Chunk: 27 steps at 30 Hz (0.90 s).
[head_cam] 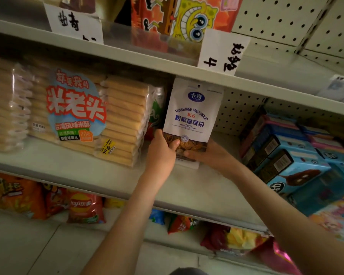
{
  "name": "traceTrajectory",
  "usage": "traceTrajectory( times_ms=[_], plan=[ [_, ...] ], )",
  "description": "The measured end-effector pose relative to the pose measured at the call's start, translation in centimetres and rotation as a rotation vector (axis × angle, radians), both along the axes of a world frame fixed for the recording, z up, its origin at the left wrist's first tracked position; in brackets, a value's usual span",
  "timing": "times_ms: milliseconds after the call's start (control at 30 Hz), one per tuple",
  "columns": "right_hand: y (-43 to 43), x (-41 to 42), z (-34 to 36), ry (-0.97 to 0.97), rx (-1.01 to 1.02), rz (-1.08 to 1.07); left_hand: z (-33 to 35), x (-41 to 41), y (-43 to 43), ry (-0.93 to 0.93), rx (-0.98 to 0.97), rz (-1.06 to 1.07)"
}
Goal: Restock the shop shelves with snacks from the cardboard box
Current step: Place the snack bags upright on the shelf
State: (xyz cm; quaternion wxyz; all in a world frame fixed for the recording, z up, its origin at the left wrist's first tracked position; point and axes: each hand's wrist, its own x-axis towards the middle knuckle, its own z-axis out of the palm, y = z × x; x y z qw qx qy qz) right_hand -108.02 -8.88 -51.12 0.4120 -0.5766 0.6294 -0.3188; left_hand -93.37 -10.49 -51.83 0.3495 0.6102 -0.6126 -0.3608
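The white snack pouch (193, 110) is gripped at its lower corners by the left hand (163, 150) and the right hand (210, 155), upright at the middle shelf (187, 187). It is best slid back, label forward, between the rice cracker pack (75, 110) and the blue boxes (286, 157) toward the pegboard (238, 112).

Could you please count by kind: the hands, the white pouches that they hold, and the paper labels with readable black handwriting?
2 bare hands: left hand and right hand, both gripping the pouch
1 white snack pouch with blue print
2 white paper labels with black handwriting
Total: 5
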Motion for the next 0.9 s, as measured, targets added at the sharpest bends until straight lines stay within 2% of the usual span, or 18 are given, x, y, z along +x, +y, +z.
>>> traceTrajectory(
  times_ms=[100,200,433,533,633,767,900],
  plan=[
    [0.8,0.6,1.2,-0.024,0.094,-0.057,0.5,0.3,0.8,-0.092,0.136,0.01],
    [1.9,1.5,2.5,0.124,0.191,-0.118,1.6,0.7,2.8,-0.233,0.257,-0.058],
    [6.5,5.7,9.1,0.362,0.482,-0.191,8.3,4.0,8.2,-0.262,0.481,-0.152],
    [8.9,8.7,12.6,0.433,0.516,-0.024,11.3,7.4,11.1,-0.262,0.598,-0.161],
    [11.1,12.4,16.5,0.399,0.52,0.113,14.8,11.1,14.8,-0.301,0.685,-0.13],
    [13.6,18.3,22.5,0.358,0.522,0.285,21.2,16.7,19.9,-0.307,0.815,-0.005],
    [15.7,24.1,28.0,0.309,0.491,0.455,27.4,21.2,23.7,-0.238,0.904,0.16]
  ],
)
